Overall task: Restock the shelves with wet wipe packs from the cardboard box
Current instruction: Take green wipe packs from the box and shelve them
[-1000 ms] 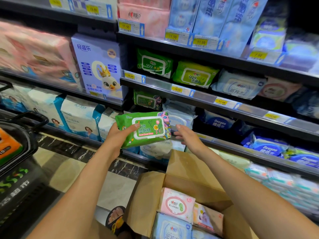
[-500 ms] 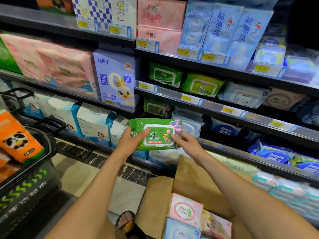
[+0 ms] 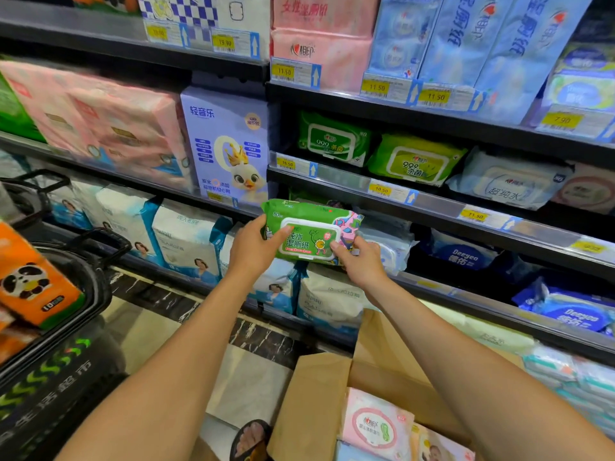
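Left hand (image 3: pixel 254 251) has the left end of the green wet wipe pack (image 3: pixel 309 232), thumb across the front and fingers curled round the back. Right hand (image 3: pixel 361 261) pinches the lower right corner the same way, thumb on the label side. The pack is up in the air, lid facing the camera, right at the mouth of the shelf (image 3: pixel 432 207) under the row of 999 packs (image 3: pixel 336 139). Down below sits the open cardboard box (image 3: pixel 316 400), with a pink pack (image 3: pixel 376 424) lying inside it. Off to the left there's a black basket (image 3: pixel 96 284) holding an orange panda tissue pack (image 3: pixel 33 284).
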`<move>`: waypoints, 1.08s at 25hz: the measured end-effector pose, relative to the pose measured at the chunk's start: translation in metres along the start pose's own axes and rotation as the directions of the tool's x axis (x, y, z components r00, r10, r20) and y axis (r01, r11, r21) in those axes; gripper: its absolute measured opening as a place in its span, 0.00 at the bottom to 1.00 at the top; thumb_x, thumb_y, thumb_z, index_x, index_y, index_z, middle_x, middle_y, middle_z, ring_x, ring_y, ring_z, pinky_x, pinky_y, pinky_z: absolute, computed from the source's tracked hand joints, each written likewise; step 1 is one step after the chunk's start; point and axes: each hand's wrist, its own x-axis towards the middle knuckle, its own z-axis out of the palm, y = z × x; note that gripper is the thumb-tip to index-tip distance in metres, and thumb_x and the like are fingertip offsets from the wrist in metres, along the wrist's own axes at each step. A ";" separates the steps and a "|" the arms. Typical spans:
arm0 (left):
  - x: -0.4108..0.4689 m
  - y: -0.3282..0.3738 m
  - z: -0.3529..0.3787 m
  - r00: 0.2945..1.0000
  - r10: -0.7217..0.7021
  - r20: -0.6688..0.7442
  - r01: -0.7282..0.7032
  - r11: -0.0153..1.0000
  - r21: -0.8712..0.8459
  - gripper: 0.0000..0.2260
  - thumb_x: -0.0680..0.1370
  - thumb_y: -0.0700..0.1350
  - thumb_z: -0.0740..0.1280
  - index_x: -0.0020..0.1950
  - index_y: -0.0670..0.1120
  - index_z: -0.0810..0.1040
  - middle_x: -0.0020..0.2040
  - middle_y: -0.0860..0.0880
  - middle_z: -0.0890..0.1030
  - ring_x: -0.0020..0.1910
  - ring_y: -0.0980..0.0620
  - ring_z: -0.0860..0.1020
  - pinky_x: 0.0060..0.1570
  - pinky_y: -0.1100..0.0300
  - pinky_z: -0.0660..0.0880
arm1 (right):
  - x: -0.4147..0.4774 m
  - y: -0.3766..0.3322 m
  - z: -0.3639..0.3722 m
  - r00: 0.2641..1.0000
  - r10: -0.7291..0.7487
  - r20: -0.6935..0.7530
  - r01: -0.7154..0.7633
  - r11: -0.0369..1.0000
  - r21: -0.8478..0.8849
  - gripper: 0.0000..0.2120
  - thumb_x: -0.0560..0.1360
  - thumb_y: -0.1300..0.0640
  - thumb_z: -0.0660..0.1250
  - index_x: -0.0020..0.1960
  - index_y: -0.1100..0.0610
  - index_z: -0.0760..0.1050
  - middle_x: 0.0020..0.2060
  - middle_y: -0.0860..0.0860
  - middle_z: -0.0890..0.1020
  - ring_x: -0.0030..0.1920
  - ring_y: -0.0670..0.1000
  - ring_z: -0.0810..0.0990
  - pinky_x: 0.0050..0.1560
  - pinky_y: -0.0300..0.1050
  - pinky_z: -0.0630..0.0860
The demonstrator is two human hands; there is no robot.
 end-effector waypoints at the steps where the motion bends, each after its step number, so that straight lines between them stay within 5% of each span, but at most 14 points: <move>1: 0.006 -0.002 0.003 1.000 0.013 -0.017 -0.012 0.999 0.038 0.20 0.78 0.68 0.66 0.63 0.59 0.81 0.54 0.54 0.84 0.58 0.49 0.77 0.53 0.49 0.76 | 0.007 0.004 0.004 0.999 -0.007 -0.032 0.007 1.000 -0.024 0.13 0.80 0.46 0.69 0.62 0.49 0.79 0.59 0.51 0.76 0.58 0.51 0.75 0.55 0.44 0.71; 4: 0.028 -0.011 0.012 0.998 0.063 -0.018 -0.063 0.998 0.002 0.21 0.77 0.66 0.68 0.66 0.58 0.80 0.54 0.55 0.86 0.56 0.49 0.80 0.55 0.51 0.80 | 0.021 0.018 0.018 0.995 0.001 -0.103 0.001 1.000 0.021 0.11 0.79 0.48 0.72 0.59 0.52 0.81 0.50 0.48 0.84 0.50 0.49 0.81 0.46 0.44 0.74; 6: 0.038 -0.015 0.019 0.995 0.095 0.002 -0.095 0.995 -0.028 0.19 0.80 0.55 0.71 0.70 0.54 0.79 0.55 0.56 0.85 0.51 0.58 0.81 0.47 0.71 0.76 | 0.030 0.027 0.027 0.987 0.022 -0.160 -0.018 1.000 0.024 0.10 0.79 0.49 0.72 0.57 0.52 0.81 0.47 0.46 0.85 0.47 0.49 0.82 0.45 0.44 0.74; 8: 0.047 -0.022 0.028 0.993 0.118 -0.011 -0.119 0.992 -0.031 0.18 0.81 0.51 0.72 0.71 0.52 0.78 0.55 0.56 0.84 0.47 0.64 0.79 0.41 0.79 0.70 | 0.039 0.036 0.036 0.984 0.038 -0.172 -0.026 0.997 0.072 0.08 0.79 0.51 0.71 0.57 0.52 0.80 0.48 0.47 0.86 0.49 0.50 0.82 0.50 0.47 0.77; 12: 0.071 -0.038 0.047 0.989 0.142 -0.044 -0.145 0.987 -0.074 0.19 0.80 0.50 0.72 0.71 0.51 0.78 0.61 0.53 0.84 0.57 0.56 0.80 0.56 0.61 0.78 | 0.055 0.044 0.042 0.987 0.057 -0.150 -0.034 0.988 0.152 0.07 0.79 0.56 0.68 0.57 0.52 0.76 0.50 0.49 0.85 0.53 0.52 0.83 0.58 0.52 0.77; 15: 0.088 -0.048 0.062 0.995 0.095 0.001 -0.094 0.985 -0.142 0.24 0.79 0.52 0.72 0.74 0.55 0.74 0.65 0.54 0.82 0.62 0.54 0.80 0.63 0.51 0.80 | 0.064 0.045 0.038 0.995 0.039 -0.091 -0.024 0.987 0.161 0.14 0.79 0.64 0.65 0.62 0.54 0.73 0.56 0.49 0.83 0.56 0.49 0.81 0.55 0.45 0.75; 19: 0.103 -0.057 0.075 0.999 0.053 0.006 -0.051 0.983 -0.176 0.22 0.81 0.47 0.71 0.74 0.53 0.74 0.64 0.55 0.82 0.61 0.55 0.80 0.66 0.51 0.78 | 0.076 0.048 0.035 1.000 0.025 -0.003 -0.024 0.988 0.151 0.22 0.76 0.68 0.65 0.67 0.55 0.70 0.63 0.52 0.79 0.65 0.49 0.76 0.61 0.41 0.72; 21: 0.107 -0.059 0.081 0.999 0.035 0.005 -0.034 0.986 -0.166 0.17 0.82 0.45 0.71 0.71 0.52 0.76 0.60 0.55 0.82 0.58 0.54 0.80 0.64 0.51 0.78 | 0.080 0.047 0.033 0.999 0.034 0.022 -0.036 0.992 0.120 0.21 0.75 0.67 0.66 0.66 0.54 0.70 0.62 0.51 0.80 0.61 0.48 0.79 0.56 0.41 0.77; 24: 0.111 -0.065 0.086 1.000 -0.020 0.018 0.022 0.992 -0.121 0.14 0.81 0.45 0.71 0.67 0.52 0.78 0.59 0.53 0.84 0.58 0.50 0.82 0.63 0.46 0.79 | 0.082 0.048 0.035 0.998 0.064 0.014 -0.064 0.997 -0.032 0.18 0.75 0.62 0.69 0.62 0.52 0.72 0.59 0.51 0.83 0.59 0.52 0.81 0.56 0.49 0.79; 27: 0.108 -0.068 0.090 0.999 -0.041 -0.001 0.041 0.998 -0.055 0.15 0.81 0.46 0.71 0.68 0.51 0.77 0.62 0.50 0.84 0.61 0.46 0.82 0.63 0.47 0.79 | 0.081 0.043 0.036 0.997 0.078 -0.030 -0.083 0.899 -0.430 0.14 0.76 0.50 0.68 0.59 0.50 0.70 0.55 0.52 0.80 0.61 0.59 0.76 0.62 0.54 0.76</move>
